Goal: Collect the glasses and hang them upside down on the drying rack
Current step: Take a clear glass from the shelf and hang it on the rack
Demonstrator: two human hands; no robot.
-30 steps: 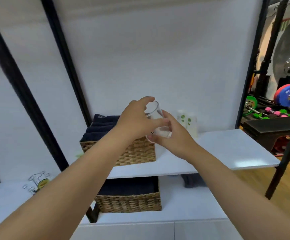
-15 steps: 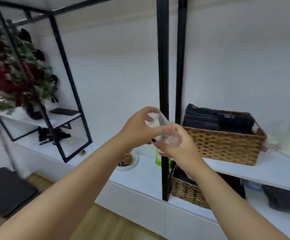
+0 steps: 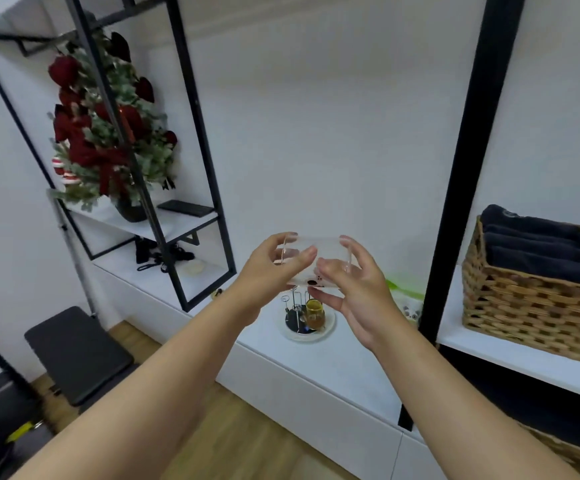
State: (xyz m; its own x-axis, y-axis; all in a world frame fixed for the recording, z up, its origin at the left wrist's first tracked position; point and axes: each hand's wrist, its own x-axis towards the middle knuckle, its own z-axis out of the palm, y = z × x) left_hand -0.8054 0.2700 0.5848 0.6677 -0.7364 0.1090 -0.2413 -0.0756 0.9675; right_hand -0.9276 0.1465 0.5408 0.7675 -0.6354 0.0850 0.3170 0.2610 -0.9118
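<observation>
I hold a clear glass [image 3: 316, 252] on its side at chest height, between both hands. My left hand [image 3: 268, 268] grips its left end with thumb and fingers around the rim. My right hand [image 3: 354, 285] cups its right end, fingers curled around it. Directly below, on the white counter, stands the drying rack [image 3: 304, 320]: thin metal posts on a round white plate. An amber glass [image 3: 315, 311] hangs upside down on one post. The other posts are bare.
A thick black shelf upright [image 3: 455, 188] rises just right of my hands. A wicker basket of dark towels [image 3: 538, 289] sits on the right shelf. A red flower arrangement [image 3: 108, 133] fills the black frame shelf [image 3: 191, 133] at left. A dark padded bench [image 3: 74, 351] stands on the wooden floor.
My view has swung left from the basket shelf to the counter with the drying rack. The glass has turned from tilted to lying sideways between my hands.
</observation>
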